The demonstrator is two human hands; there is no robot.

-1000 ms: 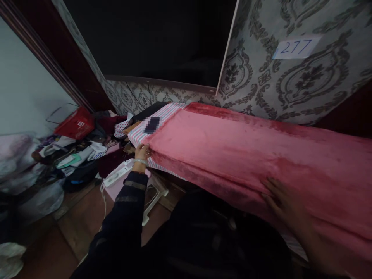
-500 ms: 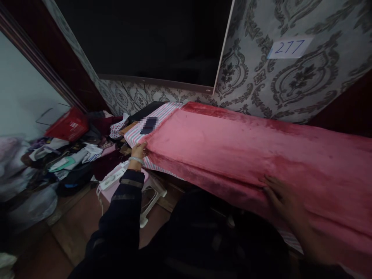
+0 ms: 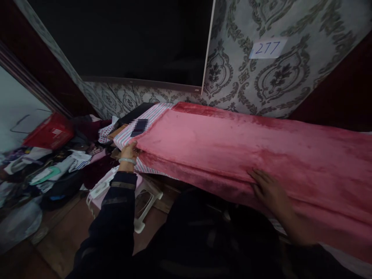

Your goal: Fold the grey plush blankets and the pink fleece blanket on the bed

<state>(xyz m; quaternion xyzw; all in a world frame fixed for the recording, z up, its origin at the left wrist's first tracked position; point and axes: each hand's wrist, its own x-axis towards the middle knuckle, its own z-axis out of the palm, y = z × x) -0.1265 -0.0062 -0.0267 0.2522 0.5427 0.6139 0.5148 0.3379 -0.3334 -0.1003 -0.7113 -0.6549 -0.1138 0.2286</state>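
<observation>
A long pink-red plush blanket [image 3: 209,133] lies folded over a surface below the television, its front part hanging down over the edge. My left hand [image 3: 128,151], with a pale bracelet at the wrist, is closed around the blanket's near left corner; its fingertips are partly hidden. My right hand [image 3: 269,190] rests on the blanket near its front fold, fingers stretched out and holding nothing. Under the blanket's left end shows a striped cloth [image 3: 151,116]. On that cloth lies a dark, partly blurred flat object [image 3: 140,128].
A pink stool [image 3: 142,193] with a white power strip [image 3: 101,184] on it stands below my left arm. Piled clothes [image 3: 64,168] and a red basket [image 3: 50,131] are at left. Against the patterned wall hangs a television [image 3: 130,42], with a paper marked 277 [image 3: 267,48].
The view has turned slightly right, so everything sits further left in it. My left hand stays at the blanket's corner and my right hand stays flat near the front fold.
</observation>
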